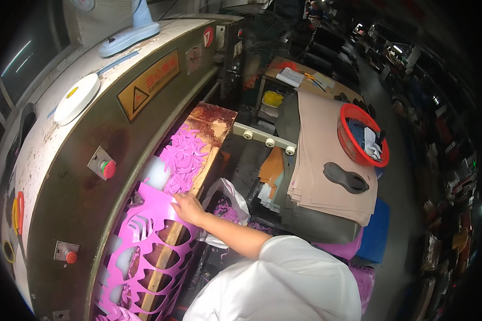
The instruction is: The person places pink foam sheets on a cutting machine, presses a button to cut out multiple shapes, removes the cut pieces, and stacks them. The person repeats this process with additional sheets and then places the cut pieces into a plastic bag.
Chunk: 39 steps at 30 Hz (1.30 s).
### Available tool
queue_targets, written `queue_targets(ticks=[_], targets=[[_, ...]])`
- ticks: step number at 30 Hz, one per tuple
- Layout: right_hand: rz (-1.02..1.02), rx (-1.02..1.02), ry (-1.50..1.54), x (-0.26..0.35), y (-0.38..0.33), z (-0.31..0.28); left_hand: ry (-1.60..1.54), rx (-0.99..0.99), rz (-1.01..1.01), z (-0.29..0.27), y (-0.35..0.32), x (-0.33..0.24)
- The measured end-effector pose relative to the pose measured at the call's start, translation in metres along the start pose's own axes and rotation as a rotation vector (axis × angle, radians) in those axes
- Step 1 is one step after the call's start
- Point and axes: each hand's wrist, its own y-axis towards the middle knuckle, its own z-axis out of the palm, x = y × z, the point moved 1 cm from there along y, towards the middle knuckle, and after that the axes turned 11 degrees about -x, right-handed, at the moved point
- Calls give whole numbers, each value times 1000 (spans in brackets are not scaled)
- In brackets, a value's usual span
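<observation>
My right hand (pixel 188 208) reaches in from the lower right, its fingers closed on the edge of a pink sheet (pixel 160 207). The sheet is thin and full of curved cut-out openings, and it drapes down over a wooden beam and the machine bed toward the lower edge. Just beyond my fingers lies a heap of small curved pink pieces (pixel 185 155), beside a whitish pad (pixel 157 174) on the bed. I cannot see my left hand.
A dark green machine (pixel 85 155) with red buttons runs along the left. Below the wooden board (pixel 215 125) is a white bag (pixel 235 193) with pink scraps. To the right, stacked beige sheets (pixel 326 198) carry a dark sole-shaped piece (pixel 346 178) and a red basin (pixel 346 140).
</observation>
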Motion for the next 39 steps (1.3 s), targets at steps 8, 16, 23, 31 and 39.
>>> queue_targets(ticks=[8,16,23,31,39], targets=[[99,-122,-75,38,46,11,-305,29,-43,36,62,-20],[-322,20,270,94,131,135,-309,-64,-148,13,158,-7],[547,225,860,84,197,173,-1169,303,-640,80,240,-153],[770,-266,1081,51,198,79,-1537,1081,-254,75,155,-358],[41,-73,-1,55,206,62,-1419,1244,-338,85,94,-420]])
